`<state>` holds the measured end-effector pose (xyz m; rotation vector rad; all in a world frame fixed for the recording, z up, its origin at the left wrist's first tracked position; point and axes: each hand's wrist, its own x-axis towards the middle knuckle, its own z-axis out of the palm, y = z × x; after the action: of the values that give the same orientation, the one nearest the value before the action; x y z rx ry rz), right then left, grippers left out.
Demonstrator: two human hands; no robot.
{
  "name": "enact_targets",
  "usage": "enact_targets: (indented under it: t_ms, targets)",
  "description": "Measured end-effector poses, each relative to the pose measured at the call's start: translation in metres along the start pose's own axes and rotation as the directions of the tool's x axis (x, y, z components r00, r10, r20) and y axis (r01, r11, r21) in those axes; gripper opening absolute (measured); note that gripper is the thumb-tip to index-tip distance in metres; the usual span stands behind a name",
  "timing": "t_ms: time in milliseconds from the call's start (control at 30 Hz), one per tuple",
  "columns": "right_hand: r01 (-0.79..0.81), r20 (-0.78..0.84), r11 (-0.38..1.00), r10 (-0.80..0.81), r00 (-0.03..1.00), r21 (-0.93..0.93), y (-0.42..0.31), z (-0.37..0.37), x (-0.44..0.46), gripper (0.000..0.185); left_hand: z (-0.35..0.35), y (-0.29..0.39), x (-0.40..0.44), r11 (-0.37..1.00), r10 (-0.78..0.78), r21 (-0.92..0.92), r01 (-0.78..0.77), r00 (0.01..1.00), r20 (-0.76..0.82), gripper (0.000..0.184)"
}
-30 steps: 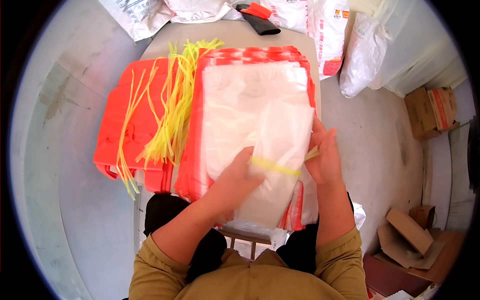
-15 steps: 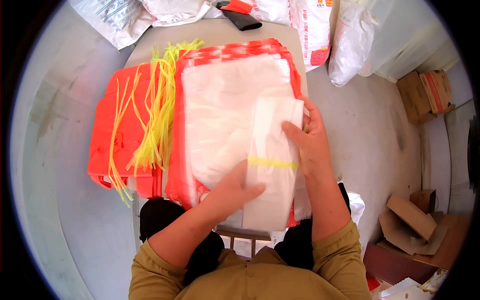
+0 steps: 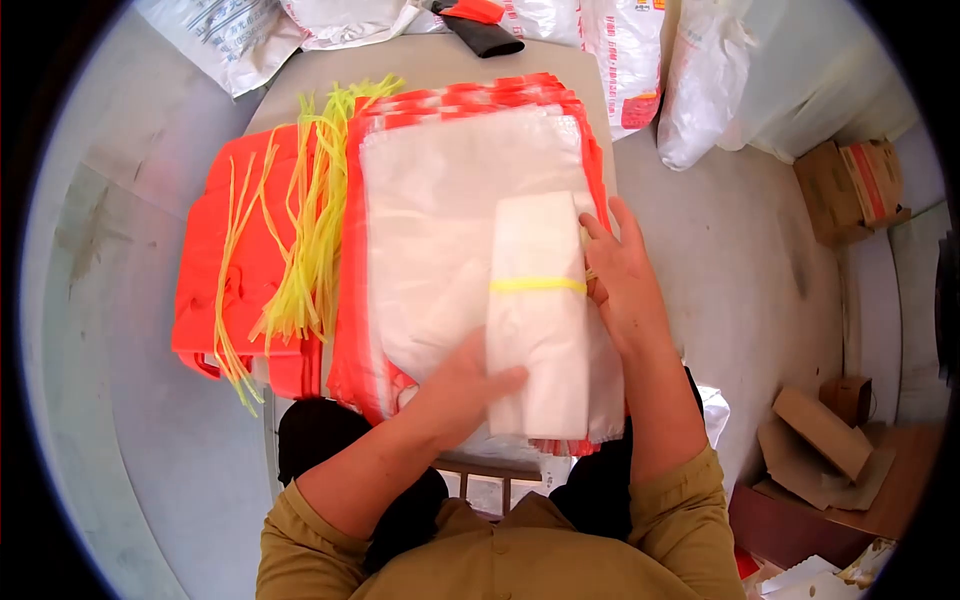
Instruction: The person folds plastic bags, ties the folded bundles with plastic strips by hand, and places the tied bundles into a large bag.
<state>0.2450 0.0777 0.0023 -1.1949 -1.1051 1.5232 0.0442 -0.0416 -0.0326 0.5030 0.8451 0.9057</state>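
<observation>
A long folded bundle of whitish plastic bags (image 3: pixel 538 355) lies on the right part of a stack of clear bags with red edges (image 3: pixel 450 170). One yellow tie (image 3: pixel 538 285) runs across the bundle. My left hand (image 3: pixel 462 395) grips the bundle's lower left edge, thumb on top; its other fingers are blurred and partly hidden. At the right edge, by the end of the tie, is my right hand (image 3: pixel 622 275). Its upper fingers are stretched out, while the lower ones are bent together at the tie, partly hidden behind the bundle.
Loose yellow strips (image 3: pixel 318 230) lie left of the stack, over a red plastic object (image 3: pixel 225 270). Printed white sacks (image 3: pixel 625 70) and a black-and-red item (image 3: pixel 482 35) are along the table's far side. Cardboard boxes (image 3: pixel 845 195) stand on the floor at right.
The bundle has shifted slightly left and up, and the tie with it. My right hand has turned, its thumb leaving the bundle's top. My left hand stays at the lower left edge.
</observation>
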Motion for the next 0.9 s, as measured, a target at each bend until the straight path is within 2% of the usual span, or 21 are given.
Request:
enact_targets:
  t_ms: [367, 467, 567, 667, 900]
  targets:
    - [-0.082, 0.022, 0.991, 0.08, 0.997, 0.102, 0.009, -0.002, -0.022, 0.071, 0.007, 0.001, 0.003, 0.999, 0.04, -0.036, -0.039, 0.999, 0.015, 0.061]
    - [-0.089, 0.097, 0.985, 0.075, 0.992, 0.146, 0.01, -0.001, -0.031, 0.062, 0.008, 0.002, 0.003, 0.999, 0.036, -0.037, -0.037, 0.999, -0.017, 0.06]
    - [-0.106, 0.155, 0.994, 0.1, 0.983, 0.032, 0.023, -0.01, -0.031, 0.05, 0.01, 0.003, 0.004, 1.0, 0.011, -0.018, -0.011, 0.999, -0.042, 0.059]
    - [-0.165, 0.173, 0.986, 0.155, 0.973, 0.041, 0.017, -0.007, -0.036, 0.041, 0.011, 0.005, 0.004, 1.0, 0.016, -0.005, -0.017, 0.999, -0.052, 0.059]
    - [-0.144, 0.192, 0.989, 0.133, 0.972, 0.044, 0.018, -0.001, -0.044, 0.043, 0.01, 0.006, 0.004, 0.998, 0.063, -0.008, -0.064, 0.997, -0.054, 0.062]
